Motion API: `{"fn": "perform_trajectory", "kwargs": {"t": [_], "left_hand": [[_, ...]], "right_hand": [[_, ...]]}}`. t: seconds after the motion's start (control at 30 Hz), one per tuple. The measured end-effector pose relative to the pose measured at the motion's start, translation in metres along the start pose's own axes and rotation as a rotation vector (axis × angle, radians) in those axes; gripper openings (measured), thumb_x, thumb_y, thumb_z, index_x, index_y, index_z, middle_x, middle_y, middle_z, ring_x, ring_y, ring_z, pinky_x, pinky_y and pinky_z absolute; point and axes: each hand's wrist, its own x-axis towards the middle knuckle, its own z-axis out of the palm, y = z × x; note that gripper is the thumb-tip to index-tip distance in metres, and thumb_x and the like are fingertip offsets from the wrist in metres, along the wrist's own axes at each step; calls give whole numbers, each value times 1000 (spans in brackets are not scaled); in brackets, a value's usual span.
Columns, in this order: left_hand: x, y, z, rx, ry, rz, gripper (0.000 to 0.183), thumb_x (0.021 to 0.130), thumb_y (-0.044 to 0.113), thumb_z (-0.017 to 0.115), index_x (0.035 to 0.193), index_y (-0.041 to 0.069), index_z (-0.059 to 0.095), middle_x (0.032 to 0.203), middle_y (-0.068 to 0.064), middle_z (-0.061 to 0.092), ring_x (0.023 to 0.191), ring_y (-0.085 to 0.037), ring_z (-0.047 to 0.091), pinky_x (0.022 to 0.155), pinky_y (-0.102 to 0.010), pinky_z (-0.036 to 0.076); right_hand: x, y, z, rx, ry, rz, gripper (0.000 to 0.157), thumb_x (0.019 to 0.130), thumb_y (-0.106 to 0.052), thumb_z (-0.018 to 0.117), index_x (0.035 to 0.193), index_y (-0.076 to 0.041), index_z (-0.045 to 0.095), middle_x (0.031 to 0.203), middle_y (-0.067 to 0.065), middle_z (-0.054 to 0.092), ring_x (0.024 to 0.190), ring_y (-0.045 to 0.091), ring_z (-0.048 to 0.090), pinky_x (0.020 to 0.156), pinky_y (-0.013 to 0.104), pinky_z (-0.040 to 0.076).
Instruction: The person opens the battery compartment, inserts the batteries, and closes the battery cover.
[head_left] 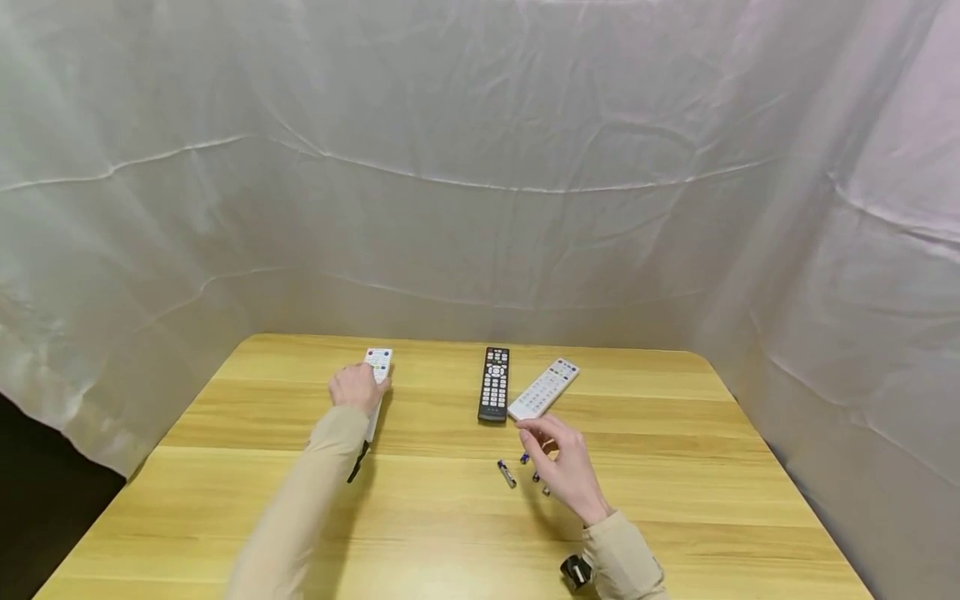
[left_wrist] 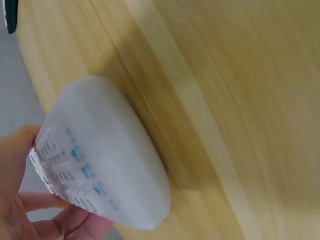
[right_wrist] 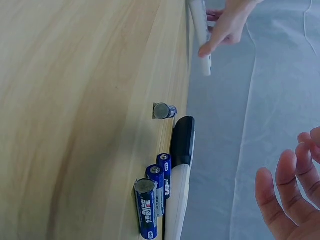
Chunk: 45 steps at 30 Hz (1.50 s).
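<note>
At the left of the table, my left hand [head_left: 356, 388] grips a white remote control [head_left: 378, 358], thumb on one side and fingers on the other. The left wrist view shows this remote end-on, its button face towards the fingers. My right hand [head_left: 567, 468] hovers over several small blue and silver AAA batteries, its fingers loosely bent with nothing between them. One battery [head_left: 507, 473] lies apart to the left of the others. In the right wrist view, three batteries [right_wrist: 146, 207] lie side by side, and the right fingers [right_wrist: 287, 175] are off the tabletop.
Beyond the right hand lie a black remote control [head_left: 494, 385] and a second white remote control [head_left: 546, 388], slanted beside it. All of this is on a wooden table [head_left: 420, 533]. Pale fabric [head_left: 480, 233] hangs behind the table and along its sides.
</note>
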Motion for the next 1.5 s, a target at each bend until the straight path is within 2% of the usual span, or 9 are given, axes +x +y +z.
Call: {"fn": "perform_trajectory", "kwargs": {"t": [0.33, 0.53, 0.8, 0.97, 1.07, 1.17, 1.3, 1.4, 1.5], "left_hand": [[6, 5, 13, 41, -3, -31, 50, 92, 46, 70, 94, -3, 67, 80, -18, 66, 66, -25, 56, 51, -32, 47], [4, 4, 18, 89, 15, -24, 47, 93, 45, 69, 85, 0, 66, 74, -14, 61, 62, -23, 53, 47, -29, 42], [2, 5, 22, 95, 68, -10, 47, 91, 45, 71, 75, 1, 62, 67, -12, 58, 56, -19, 47, 43, -27, 37], [2, 6, 18, 114, 65, -13, 53, 92, 51, 68, 73, 1, 64, 72, -15, 62, 59, -21, 52, 45, -29, 41], [2, 9, 15, 169, 37, -19, 64, 95, 58, 59, 85, -4, 68, 84, -20, 64, 71, -28, 58, 57, -36, 50], [2, 17, 14, 196, 7, -3, 73, 99, 59, 50, 115, -10, 64, 106, -28, 62, 97, -40, 60, 87, -47, 54], [-2, 34, 20, 164, -8, 77, 72, 102, 54, 46, 145, -4, 46, 138, -33, 52, 134, -49, 45, 119, -55, 37], [-8, 51, 28, 103, -9, 138, 68, 103, 52, 45, 148, 1, 44, 147, -32, 46, 145, -48, 34, 128, -54, 27], [-16, 69, 35, 19, 1, 181, 66, 103, 51, 47, 146, 2, 47, 146, -31, 48, 146, -46, 34, 130, -52, 24]], "right_hand": [[1, -3, -1, -18, -3, 9, 17, 90, 4, 67, 105, -1, 73, 94, 13, 73, 73, 9, 62, 60, 20, 58], [0, -2, -1, -14, -12, 6, 17, 90, 3, 67, 105, -2, 73, 96, 17, 73, 74, 6, 61, 61, 19, 58], [-1, -3, -1, -20, -7, -3, 17, 90, 3, 67, 104, -2, 74, 92, 11, 73, 74, 8, 62, 60, 19, 58], [0, -3, -1, -16, -13, 10, 17, 91, 3, 66, 105, -2, 73, 97, 16, 73, 75, 7, 62, 61, 19, 58], [0, -2, -2, -19, -13, 15, 17, 91, 3, 66, 106, -1, 73, 97, 15, 73, 75, 10, 62, 61, 19, 58], [2, -2, -3, -21, -11, 14, 17, 91, 2, 66, 106, -1, 73, 96, 13, 73, 75, 12, 63, 61, 20, 58], [3, -1, -3, -28, -6, 11, 16, 91, 2, 66, 105, -2, 74, 93, 10, 73, 75, 10, 62, 61, 20, 58], [3, 0, -3, -31, -4, 14, 16, 91, 2, 66, 105, -3, 74, 92, 9, 72, 75, 8, 61, 61, 19, 58], [3, 0, -3, -30, -7, 15, 17, 91, 2, 66, 105, -3, 74, 92, 9, 72, 74, 8, 61, 61, 20, 58]]}}
